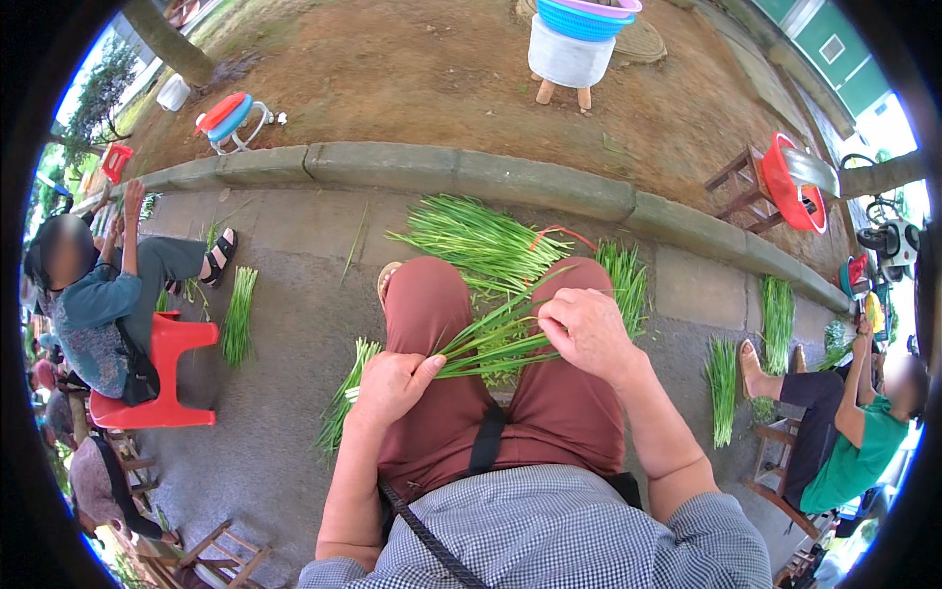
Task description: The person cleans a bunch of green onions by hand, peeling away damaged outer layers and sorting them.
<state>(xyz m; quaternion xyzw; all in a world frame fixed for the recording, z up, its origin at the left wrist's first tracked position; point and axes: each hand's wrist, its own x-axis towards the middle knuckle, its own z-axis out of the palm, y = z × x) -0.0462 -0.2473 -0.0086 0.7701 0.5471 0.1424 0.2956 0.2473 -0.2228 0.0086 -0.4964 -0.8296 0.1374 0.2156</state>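
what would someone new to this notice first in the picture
Probably the long green stalks at the centre, stretched above the person's lap between the left hand and the right hand. Next might come the big green pile on the paving just beyond the knees. The bright red stool under a seated person at the left also stands out against the grey ground.
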